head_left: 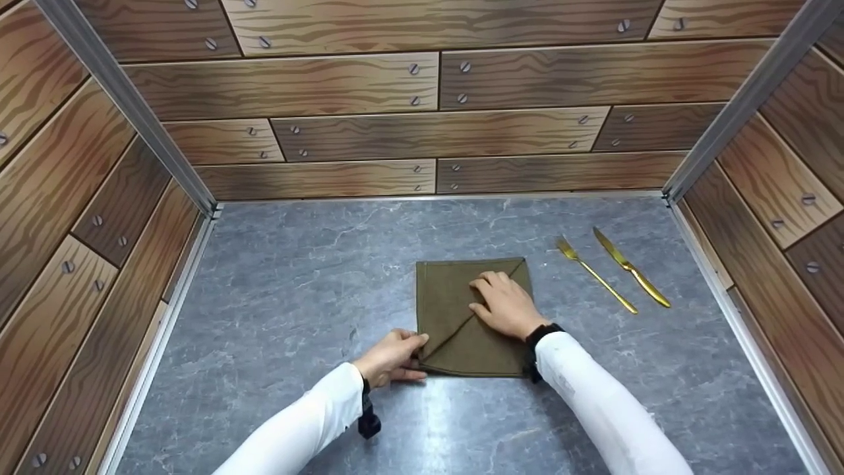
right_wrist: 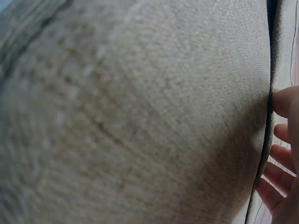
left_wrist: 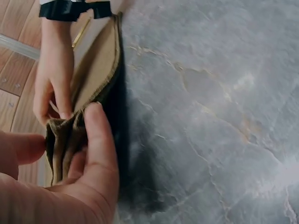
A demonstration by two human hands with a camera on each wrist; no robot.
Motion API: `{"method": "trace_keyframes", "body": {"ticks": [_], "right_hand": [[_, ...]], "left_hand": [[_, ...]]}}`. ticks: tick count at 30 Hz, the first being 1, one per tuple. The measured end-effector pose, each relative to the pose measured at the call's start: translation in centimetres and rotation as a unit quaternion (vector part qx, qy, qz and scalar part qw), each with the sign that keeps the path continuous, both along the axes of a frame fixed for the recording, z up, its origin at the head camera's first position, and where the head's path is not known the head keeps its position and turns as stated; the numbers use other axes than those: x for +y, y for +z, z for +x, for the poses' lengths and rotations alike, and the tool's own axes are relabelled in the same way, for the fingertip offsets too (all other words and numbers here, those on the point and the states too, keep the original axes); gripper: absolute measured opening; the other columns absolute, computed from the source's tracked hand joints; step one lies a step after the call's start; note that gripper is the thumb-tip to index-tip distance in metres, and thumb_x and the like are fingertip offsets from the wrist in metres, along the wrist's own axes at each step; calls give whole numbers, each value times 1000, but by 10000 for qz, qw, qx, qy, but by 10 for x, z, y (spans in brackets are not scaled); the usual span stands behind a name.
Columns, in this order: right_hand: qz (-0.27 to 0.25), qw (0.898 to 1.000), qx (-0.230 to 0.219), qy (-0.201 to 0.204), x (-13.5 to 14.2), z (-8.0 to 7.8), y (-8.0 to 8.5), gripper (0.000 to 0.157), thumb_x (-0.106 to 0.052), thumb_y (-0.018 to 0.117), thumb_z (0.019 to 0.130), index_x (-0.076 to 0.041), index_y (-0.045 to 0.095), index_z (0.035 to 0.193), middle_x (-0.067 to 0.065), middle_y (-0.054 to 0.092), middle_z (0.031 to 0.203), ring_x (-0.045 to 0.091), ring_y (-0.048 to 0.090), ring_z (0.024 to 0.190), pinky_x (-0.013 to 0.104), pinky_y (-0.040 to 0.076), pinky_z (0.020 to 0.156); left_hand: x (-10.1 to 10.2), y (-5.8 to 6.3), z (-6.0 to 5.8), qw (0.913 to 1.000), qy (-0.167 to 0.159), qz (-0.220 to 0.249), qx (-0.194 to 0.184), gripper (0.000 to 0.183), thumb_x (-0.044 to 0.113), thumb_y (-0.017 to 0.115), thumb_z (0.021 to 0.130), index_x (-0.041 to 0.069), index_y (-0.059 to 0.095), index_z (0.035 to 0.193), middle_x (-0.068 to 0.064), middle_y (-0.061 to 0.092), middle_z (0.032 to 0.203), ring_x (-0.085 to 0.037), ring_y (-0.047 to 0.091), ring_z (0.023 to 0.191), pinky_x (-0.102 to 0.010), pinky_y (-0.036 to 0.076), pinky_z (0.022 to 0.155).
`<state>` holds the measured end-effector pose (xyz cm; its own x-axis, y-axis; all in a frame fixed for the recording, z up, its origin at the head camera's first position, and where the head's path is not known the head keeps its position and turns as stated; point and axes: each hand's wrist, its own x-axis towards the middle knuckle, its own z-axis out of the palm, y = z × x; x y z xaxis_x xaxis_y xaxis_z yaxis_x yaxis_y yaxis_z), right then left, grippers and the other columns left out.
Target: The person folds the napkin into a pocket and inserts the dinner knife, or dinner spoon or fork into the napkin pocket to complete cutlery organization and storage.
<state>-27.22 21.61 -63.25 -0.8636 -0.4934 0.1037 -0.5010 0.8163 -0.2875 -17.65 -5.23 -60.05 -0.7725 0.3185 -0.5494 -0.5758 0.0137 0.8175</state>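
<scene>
Folding seems in hand: mid-tabletop [head_left: 297,284], the left hand [head_left: 393,356] pinches the near-left corner of the folded olive cloth napkin [head_left: 445,290], the right hand [head_left: 506,309] rests ungripping on it, and the next move likely calls for keeping layers aligned.

No words, numbers or signs can be read on the brown cloth [head_left: 445,293] or on anything around it.
</scene>
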Motion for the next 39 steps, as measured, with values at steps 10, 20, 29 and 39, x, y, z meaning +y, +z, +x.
{"method": "trace_keyframes", "body": {"ticks": [10, 20, 29, 39], "right_hand": [[45, 9998, -86, -185, 13, 0, 7, 34, -31, 69, 99, -7, 66, 124, 12, 59, 122, 33, 53, 111, 51, 46, 96], [-411, 9926, -899, -702, -35, -9, 41, 37, -33, 63, 101, -4, 67, 125, 15, 65, 121, 34, 62, 114, 50, 49, 100], [87, 9922, -1207, -299, -93, -17, 50, 58, -36, 69, 98, 0, 54, 141, 21, 57, 134, 36, 57, 123, 48, 48, 102], [728, 9917, -995, -356, -117, -22, 40, 73, -28, 80, 87, 4, 48, 144, 24, 53, 131, 40, 60, 114, 49, 54, 94]], "left_hand": [[9, -5, 9, 9990, -309, -78, 310, 24, 0, 60, 96, -11, 58, 117, -19, 69, 94, -22, 73, 71, -32, 63, 66], [21, 1, 18, 9752, -749, -874, 1888, 44, -4, 58, 93, -14, 54, 136, -18, 70, 84, -23, 71, 64, -39, 62, 60], [28, 3, 29, 9590, -1139, -1296, 2249, 50, 0, 60, 95, -13, 50, 143, -12, 71, 86, -30, 72, 67, -43, 62, 59], [32, -1, 37, 9575, -1199, -1270, 2295, 37, 2, 62, 95, -5, 61, 131, -9, 70, 80, -37, 73, 70, -47, 62, 60]]}}
